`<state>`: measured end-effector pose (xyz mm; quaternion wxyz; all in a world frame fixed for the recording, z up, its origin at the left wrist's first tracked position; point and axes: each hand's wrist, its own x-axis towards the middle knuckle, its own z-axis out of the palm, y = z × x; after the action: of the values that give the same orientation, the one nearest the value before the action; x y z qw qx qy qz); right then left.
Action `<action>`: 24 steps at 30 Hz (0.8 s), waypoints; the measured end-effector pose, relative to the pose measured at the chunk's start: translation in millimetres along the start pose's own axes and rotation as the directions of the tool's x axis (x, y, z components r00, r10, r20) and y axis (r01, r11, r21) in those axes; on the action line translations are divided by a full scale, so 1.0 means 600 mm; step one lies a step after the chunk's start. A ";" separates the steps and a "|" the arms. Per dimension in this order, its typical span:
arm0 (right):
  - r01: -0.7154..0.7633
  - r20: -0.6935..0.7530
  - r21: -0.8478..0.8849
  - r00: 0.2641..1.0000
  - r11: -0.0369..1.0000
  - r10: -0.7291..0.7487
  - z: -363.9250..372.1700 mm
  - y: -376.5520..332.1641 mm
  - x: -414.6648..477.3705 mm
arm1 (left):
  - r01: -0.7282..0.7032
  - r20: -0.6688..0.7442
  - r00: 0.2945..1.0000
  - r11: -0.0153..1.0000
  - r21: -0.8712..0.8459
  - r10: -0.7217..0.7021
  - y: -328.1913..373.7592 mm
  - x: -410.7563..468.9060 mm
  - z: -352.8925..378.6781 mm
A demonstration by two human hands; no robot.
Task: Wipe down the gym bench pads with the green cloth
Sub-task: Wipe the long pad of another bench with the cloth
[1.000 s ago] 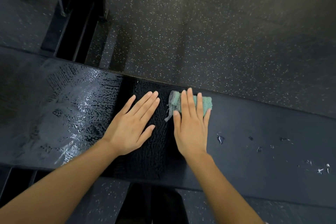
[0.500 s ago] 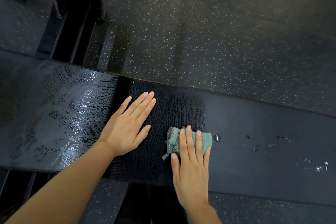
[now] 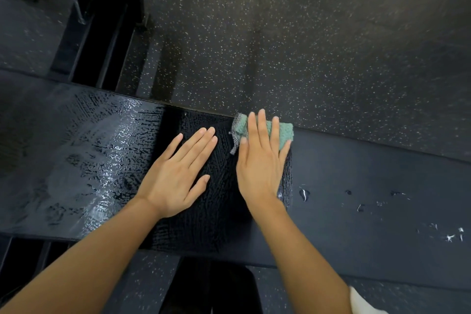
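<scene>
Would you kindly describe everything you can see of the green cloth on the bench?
The small green knitted-looking cloth, apparently folded, lies flat at the far edge of the black gym bench pad. A frayed grey fringe trails from its left end. The right hand presses it with straight fingers, covering its middle.

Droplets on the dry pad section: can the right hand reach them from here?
Probably yes: right hand, flat on the green cloth, has only bare bench pad between it and the droplets.
</scene>
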<state>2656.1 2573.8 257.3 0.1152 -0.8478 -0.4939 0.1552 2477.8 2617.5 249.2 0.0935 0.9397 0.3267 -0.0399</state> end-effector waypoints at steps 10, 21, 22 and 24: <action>0.102 0.054 -0.083 0.994 0.991 -0.098 -0.031 0.060 0.011 | 0.000 0.005 1.000 1.000 0.021 0.000 0.000 0.001 -0.002; -0.347 -0.127 0.099 0.925 0.933 0.357 -0.030 0.063 0.024 | 0.001 0.001 1.000 1.000 0.023 -0.001 0.000 0.002 -0.002; -0.351 -0.127 0.103 0.923 0.931 0.363 -0.024 0.046 0.025 | 0.001 0.000 1.000 1.000 0.022 -0.001 0.001 0.002 -0.002; -0.302 -0.110 0.085 0.944 0.950 0.310 -0.013 0.015 0.023 | 0.001 0.001 1.000 1.000 0.021 -0.001 0.001 0.002 -0.002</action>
<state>2672.6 2581.1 259.1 0.1478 -0.9178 -0.3428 0.1357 2479.0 2618.1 250.4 0.0838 0.9404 0.3265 -0.0440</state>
